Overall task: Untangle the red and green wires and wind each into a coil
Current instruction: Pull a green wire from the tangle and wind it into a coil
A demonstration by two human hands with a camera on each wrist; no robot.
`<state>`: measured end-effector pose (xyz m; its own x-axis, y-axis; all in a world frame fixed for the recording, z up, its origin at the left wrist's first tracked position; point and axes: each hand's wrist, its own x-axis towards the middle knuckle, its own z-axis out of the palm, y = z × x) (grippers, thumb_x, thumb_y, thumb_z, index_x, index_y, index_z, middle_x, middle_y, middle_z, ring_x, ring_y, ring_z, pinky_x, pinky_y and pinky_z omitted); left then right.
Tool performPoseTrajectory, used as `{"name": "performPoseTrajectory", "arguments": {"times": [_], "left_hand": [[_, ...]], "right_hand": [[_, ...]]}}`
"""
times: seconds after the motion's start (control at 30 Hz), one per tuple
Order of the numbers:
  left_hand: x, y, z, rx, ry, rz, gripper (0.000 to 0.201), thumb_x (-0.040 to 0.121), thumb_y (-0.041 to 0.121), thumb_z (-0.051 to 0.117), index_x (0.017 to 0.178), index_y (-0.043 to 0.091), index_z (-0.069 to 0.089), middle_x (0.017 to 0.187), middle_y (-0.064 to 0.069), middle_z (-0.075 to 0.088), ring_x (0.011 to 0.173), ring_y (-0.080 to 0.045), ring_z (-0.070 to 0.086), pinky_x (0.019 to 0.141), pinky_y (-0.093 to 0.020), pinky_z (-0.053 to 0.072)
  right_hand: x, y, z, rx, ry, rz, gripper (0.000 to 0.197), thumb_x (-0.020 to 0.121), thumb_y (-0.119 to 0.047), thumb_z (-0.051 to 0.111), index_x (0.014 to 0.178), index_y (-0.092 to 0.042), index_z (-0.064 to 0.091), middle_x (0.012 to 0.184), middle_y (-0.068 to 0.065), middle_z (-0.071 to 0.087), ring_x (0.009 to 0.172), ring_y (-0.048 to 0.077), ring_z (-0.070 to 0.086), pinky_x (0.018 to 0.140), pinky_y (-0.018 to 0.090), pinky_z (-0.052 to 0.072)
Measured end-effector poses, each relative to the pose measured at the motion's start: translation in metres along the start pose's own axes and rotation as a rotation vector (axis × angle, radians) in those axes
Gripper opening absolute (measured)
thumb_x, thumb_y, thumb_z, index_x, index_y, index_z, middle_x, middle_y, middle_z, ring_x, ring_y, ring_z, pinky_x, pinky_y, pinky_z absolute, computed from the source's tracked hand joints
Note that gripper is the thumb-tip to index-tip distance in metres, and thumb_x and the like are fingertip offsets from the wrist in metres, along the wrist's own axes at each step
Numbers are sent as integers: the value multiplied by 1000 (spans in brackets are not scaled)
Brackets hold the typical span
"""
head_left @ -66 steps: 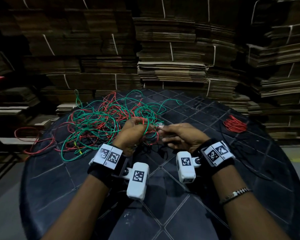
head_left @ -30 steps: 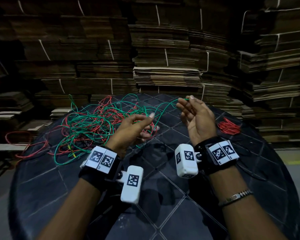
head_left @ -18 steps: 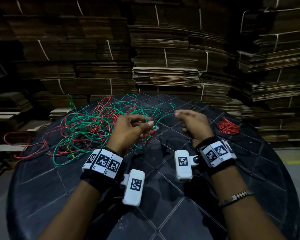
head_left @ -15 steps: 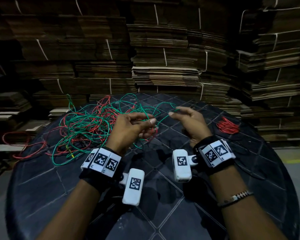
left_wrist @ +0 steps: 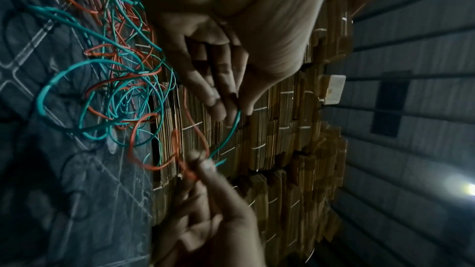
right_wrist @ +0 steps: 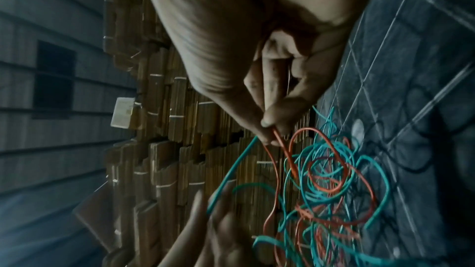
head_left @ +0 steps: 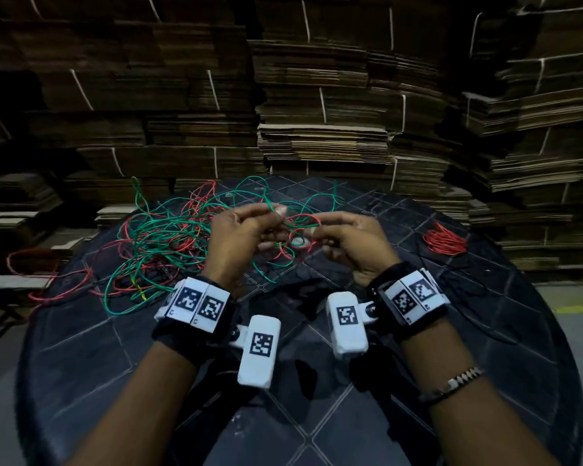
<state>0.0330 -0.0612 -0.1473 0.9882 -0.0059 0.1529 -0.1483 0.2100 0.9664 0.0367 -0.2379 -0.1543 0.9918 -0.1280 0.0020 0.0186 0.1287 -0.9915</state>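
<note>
At the left edge of the round dark worktop (head_left: 81, 348), loops of red wire (head_left: 48, 290) trailed over the rim. Inward from these, across the left half and toward the far edge, the red and green wires (head_left: 155, 237) lay in one loose tangle, strands crossing throughout, no coil formed there.

The left hand (head_left: 236, 240) was held above the worktop's middle, just right of the tangle. Its grip was closed: in the left wrist view the fingertips (left_wrist: 232, 109) pinched a green strand (left_wrist: 226, 135) that ran across toward the other hand. Whether any red strand was also caught in that grip could not be told.

The right hand (head_left: 357, 243) was held close beside the left, the two nearly touching at the fingertips. Its grip was likewise closed: in the right wrist view thumb and forefinger (right_wrist: 267, 129) clamped a red strand (right_wrist: 282, 149), with a green strand (right_wrist: 239, 161) leaving the same pinch. Small loops of both colours hung between and below the hands, reaching the worktop. Both wrists carried bands with printed markers and white camera units.

Near the right edge, well apart from the tangle, a small bundle of red wire (head_left: 445, 238) lay wound on the worktop.

Behind the far edge stood stacks of flattened cardboard (head_left: 317, 112) tied with white strapping.
</note>
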Motion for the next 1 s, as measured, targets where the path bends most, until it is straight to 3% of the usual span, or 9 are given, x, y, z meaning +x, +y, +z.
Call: {"name": "performPoseTrajectory", "arguments": {"times": [0.2,0.37,0.43,0.5,0.63,0.7,0.83,0.93,1.0], "left_hand": [[2,15,-12,-487,-37,-95,17,94,18,68,104,5,73,76,1,73,59,-3,67,57,-9,55],[-1,15,-4,-590,-64,-137,10,96,14,67,95,5,69,83,-7,76,71,-11,75,61,-13,58],[-1,12,0,-584,-58,-155,10,97,14,67,93,5,67,84,-9,77,75,-14,77,63,-14,59],[1,9,1,-556,-39,-160,11,97,15,68,92,6,66,81,-9,76,74,-14,77,64,-14,60],[2,7,-2,-529,-2,-168,10,95,9,70,87,4,67,79,-10,73,70,-14,75,65,-14,60],[1,7,-2,-524,-2,-169,7,94,7,70,88,5,67,80,-11,72,68,-13,74,60,-13,59],[4,6,-3,-531,21,-159,7,94,7,70,90,3,67,80,-10,73,66,-12,73,56,-13,57],[9,3,-6,-531,114,-109,4,94,1,67,91,0,65,79,-14,73,63,-14,73,54,-13,55],[11,0,-8,-499,152,-79,12,93,-4,66,103,-1,61,79,-15,72,62,-16,73,52,-14,55]], "right_hand": [[9,10,-13,89,246,8,35,74,10,82,94,-9,60,66,10,64,40,10,56,36,17,43],[7,12,-9,-43,44,101,28,77,5,83,97,-3,66,85,18,76,68,23,72,56,24,60],[5,7,-9,-80,19,94,43,76,5,83,114,0,63,100,21,76,88,30,74,69,32,63],[10,3,-17,-164,74,47,69,70,-3,90,129,-10,54,113,15,74,100,27,73,90,43,60],[20,0,-32,-548,148,-219,140,38,-40,102,152,-46,21,150,13,29,135,28,41,113,48,42],[12,-1,-29,-695,64,-301,126,51,-39,100,152,-51,27,155,6,17,144,26,24,120,44,28],[-5,-7,-12,-888,-49,-238,23,83,-58,74,104,-49,75,167,-7,2,154,21,-2,123,58,11],[-5,-9,-8,-934,-175,-188,27,94,-61,58,90,-45,80,169,-12,3,154,15,-13,122,63,-1],[-3,-8,-10,-951,-346,-180,41,98,-62,49,87,-39,81,166,-5,24,156,14,-6,123,60,-4]]}}
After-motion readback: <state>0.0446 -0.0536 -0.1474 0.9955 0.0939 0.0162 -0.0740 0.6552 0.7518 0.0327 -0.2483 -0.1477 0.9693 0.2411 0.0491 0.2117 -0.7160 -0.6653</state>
